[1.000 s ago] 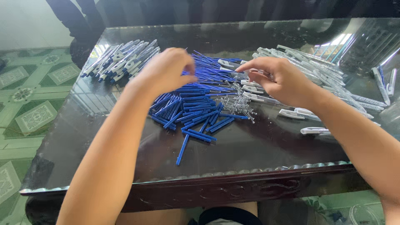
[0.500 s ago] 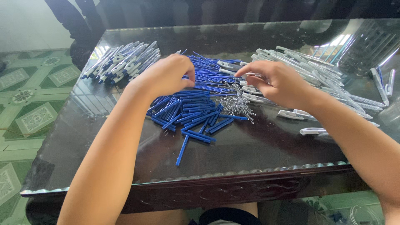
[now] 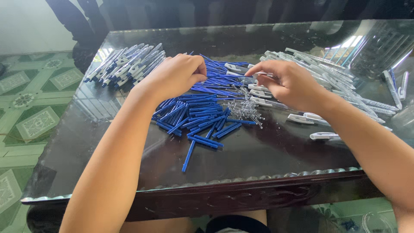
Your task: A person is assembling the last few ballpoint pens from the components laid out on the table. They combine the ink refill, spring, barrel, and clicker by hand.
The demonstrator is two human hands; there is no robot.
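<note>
— Blue pen parts point(image 3: 202, 110)?
— Heaped mid-bench, spread from centre toward 6 o'clock; one stray blue piece point(image 3: 188, 156) lying apart at 6 o'clock of the heap.
— Left hand point(image 3: 174, 75)?
— Resting on the heap's 11 o'clock edge, grip curled loosely over blue pieces; cannot tell whether anything is actually pinched.
— Right hand point(image 3: 286, 82)?
— At 2 o'clock of the heap, fingertips point(image 3: 254, 71) brought together over a white clip piece point(image 3: 233, 67); hard to tell whether grasping or only touching.
— Between the hands?
— Small tangle of metal springs point(image 3: 246, 108), just beside the blue heap at 3 o'clock.
— Farther out?
— White pen barrels point(image 3: 336, 77) fanned toward 2 o'clock, a few white clips point(image 3: 321, 136) at 4 o'clock. Assembled white-and-blue pens point(image 3: 127, 64) bundled at 10 o'clock. All on the dark glass-topped bench point(image 3: 267, 151); green patterned floor tiles point(image 3: 30, 112) off at 9 o'clock.
</note>
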